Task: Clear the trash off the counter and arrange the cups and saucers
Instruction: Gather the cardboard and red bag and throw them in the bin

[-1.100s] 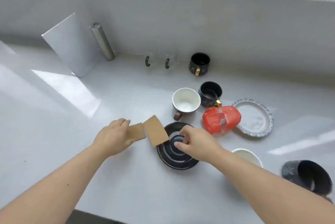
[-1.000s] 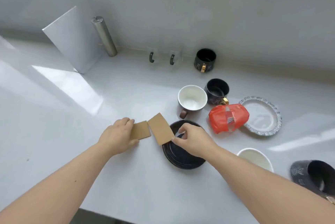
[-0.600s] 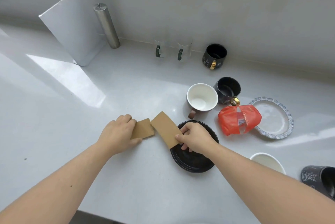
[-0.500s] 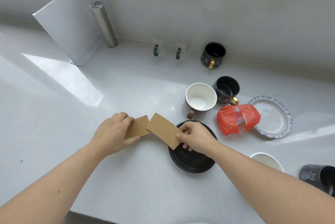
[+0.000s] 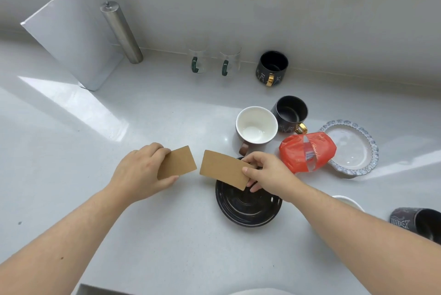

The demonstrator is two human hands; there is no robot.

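Observation:
My left hand (image 5: pixel 139 171) grips a small brown cardboard piece (image 5: pixel 177 162) above the white counter (image 5: pixel 119 235). My right hand (image 5: pixel 267 173) pinches a larger brown cardboard piece (image 5: pixel 223 170) just over the far rim of a black saucer (image 5: pixel 248 208). The two pieces are apart. Beyond the saucer stand a white-lined cup (image 5: pixel 256 127) and a black cup with a gold handle (image 5: pixel 291 114). A red plastic wrapper (image 5: pixel 306 152) lies partly on a blue-rimmed white saucer (image 5: pixel 353 147). Another black cup (image 5: pixel 272 67) stands by the wall.
Two clear glass mugs with green handles (image 5: pixel 198 60) (image 5: pixel 229 63) stand at the back wall. A steel cylinder (image 5: pixel 121 32) and a leaning white board (image 5: pixel 69 36) are at the back left. A white cup (image 5: pixel 348 201) and a dark patterned cup (image 5: pixel 420 223) show behind my right forearm.
My right hand has closed on the larger cardboard piece and lifted it off the black saucer. My left hand has raised the smaller piece, and the two pieces have separated.

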